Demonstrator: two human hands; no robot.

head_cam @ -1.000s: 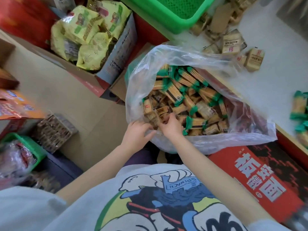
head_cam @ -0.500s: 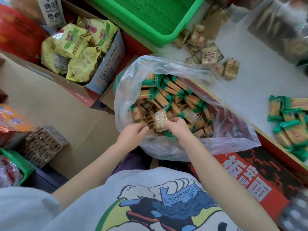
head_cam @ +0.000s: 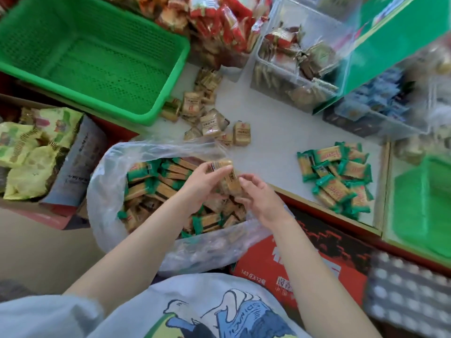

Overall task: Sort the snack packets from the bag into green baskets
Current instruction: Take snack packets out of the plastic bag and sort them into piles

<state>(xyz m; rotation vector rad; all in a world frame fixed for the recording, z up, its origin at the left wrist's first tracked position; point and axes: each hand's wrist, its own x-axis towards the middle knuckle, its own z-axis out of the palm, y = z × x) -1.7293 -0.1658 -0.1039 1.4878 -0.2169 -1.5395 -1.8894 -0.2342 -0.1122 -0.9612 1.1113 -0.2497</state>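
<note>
A clear plastic bag [head_cam: 107,191] full of green-ended and tan snack packets sits in front of me. My left hand [head_cam: 202,184] and my right hand [head_cam: 258,198] are raised above the bag's mouth, together holding a small bunch of tan packets [head_cam: 227,178]. An empty green basket [head_cam: 85,54] stands at the upper left. On the white counter [head_cam: 280,142] lie a heap of tan packets [head_cam: 210,118] beside that basket and a pile of green-ended packets [head_cam: 336,179] to the right. A second green basket [head_cam: 419,211] shows at the right edge.
A carton of yellow-green bags [head_cam: 36,152] stands at the left. Clear bins of assorted snacks [head_cam: 292,69] and red packets [head_cam: 219,20] crowd the back. A red printed carton [head_cam: 305,269] lies under my right arm.
Both hands have lifted out of the bag with tan packets in them. The view has swung up toward the counter.
</note>
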